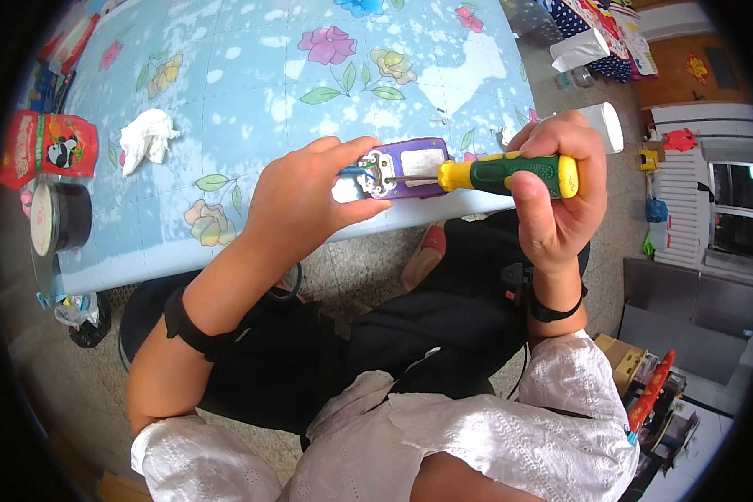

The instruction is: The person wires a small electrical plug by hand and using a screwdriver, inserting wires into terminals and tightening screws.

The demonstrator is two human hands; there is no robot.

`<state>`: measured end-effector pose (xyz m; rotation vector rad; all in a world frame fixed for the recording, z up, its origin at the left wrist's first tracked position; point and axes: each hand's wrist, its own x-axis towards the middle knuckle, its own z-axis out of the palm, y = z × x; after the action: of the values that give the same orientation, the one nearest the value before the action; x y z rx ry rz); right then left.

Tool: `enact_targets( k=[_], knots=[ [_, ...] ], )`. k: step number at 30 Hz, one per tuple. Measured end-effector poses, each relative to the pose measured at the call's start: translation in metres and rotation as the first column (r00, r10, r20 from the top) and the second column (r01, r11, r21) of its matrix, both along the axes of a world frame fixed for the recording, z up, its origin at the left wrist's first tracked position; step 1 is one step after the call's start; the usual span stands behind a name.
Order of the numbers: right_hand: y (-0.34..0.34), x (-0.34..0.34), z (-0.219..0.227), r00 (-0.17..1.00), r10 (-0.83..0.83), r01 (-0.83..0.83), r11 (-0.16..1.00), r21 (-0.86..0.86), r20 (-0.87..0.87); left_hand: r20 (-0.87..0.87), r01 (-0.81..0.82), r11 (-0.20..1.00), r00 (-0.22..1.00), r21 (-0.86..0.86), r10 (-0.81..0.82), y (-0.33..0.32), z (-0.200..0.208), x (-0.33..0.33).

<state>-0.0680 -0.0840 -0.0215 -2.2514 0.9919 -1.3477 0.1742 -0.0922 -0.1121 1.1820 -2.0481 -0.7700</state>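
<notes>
My left hand [293,192] grips the end of a small purple casing [424,161] with a pale panel, over the table's near edge. Beside my left fingertips its white inner part lies exposed, with blue and green wires [365,169] running into it. My right hand [560,217] is wrapped round the yellow and green handle of a screwdriver [510,174]. The screwdriver lies nearly level, its thin metal shaft pointing left across the casing. Its tip reaches the white part; whether it sits in a screw head is too small to tell.
A flowered blue cloth [251,92] covers the table. On the left are a crumpled white tissue [149,139], a red pouch [54,151] and a dark tub [69,219]. Small screw-like bits [441,110] lie beyond the casing. A white roll [608,128] is beyond my right hand.
</notes>
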Motion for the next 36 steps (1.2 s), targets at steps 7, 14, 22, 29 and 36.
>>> enact_targets(
  k=[7,14,22,29,36],
  knots=[
    [0.000,0.006,0.007,0.998,-0.009,0.009,1.000,-0.002,-0.055,-0.017,0.004,1.000,1.000,-0.003,-0.004,0.000,0.001,0.000],
    [-0.001,0.015,0.019,0.985,0.024,-0.024,1.000,0.002,-0.172,-0.009,0.005,1.000,1.000,0.026,-0.005,0.001,0.002,0.001],
    [-0.019,0.030,0.034,0.926,0.262,-0.261,0.965,0.043,-0.273,0.018,0.001,1.000,1.000,-0.021,0.000,0.001,0.000,0.002],
    [-0.007,0.035,0.026,0.981,0.186,-0.192,0.959,0.207,0.051,-0.008,0.002,1.000,1.000,-0.012,-0.002,0.000,0.003,0.001],
    [-0.006,0.032,0.019,0.974,0.145,-0.173,0.972,0.158,0.174,0.033,0.017,0.999,0.999,0.030,-0.018,0.001,0.009,0.000]
  ],
)
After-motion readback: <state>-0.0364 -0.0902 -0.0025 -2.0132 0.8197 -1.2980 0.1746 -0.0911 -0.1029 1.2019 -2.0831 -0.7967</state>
